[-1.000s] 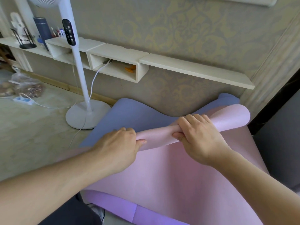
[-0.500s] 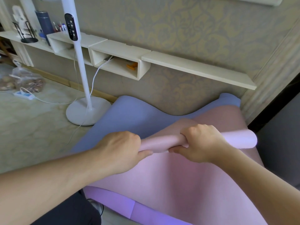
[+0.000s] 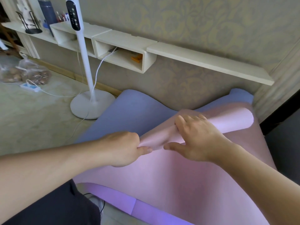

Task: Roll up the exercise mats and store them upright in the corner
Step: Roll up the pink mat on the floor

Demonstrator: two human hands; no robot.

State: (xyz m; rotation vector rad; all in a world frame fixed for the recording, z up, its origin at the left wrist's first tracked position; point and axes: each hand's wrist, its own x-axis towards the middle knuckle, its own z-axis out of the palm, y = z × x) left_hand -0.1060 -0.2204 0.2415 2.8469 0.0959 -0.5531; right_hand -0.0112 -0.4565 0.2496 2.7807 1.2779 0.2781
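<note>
Rolling the pink mat tight is the step we judge to be in hand, and it is barely begun: only a slim tube sits at the far end, most of the sheet lying flat toward us. Our left hand is curled shut on the near end of the roll, thumb tucked under and pinching the foam. Our right hand lies on top of the tube with fingers spread and thumb stretched out below it, palm pressing rather than gripping. To do this well, we think both hands should press evenly and keep the tube square to the mat's long edges; the right end looks fatter than the left, so the roll may cone.

The pink foam looks soft, matte and springy, holding a smooth curve without creasing. Under it lies a blue mat, its far edge riding up the patterned wall in a wave. A brighter purple mat shows beneath near our dark trousers. Just beside the blue mat stands a white fan stand with a round, hard base on the pale floor.
</note>
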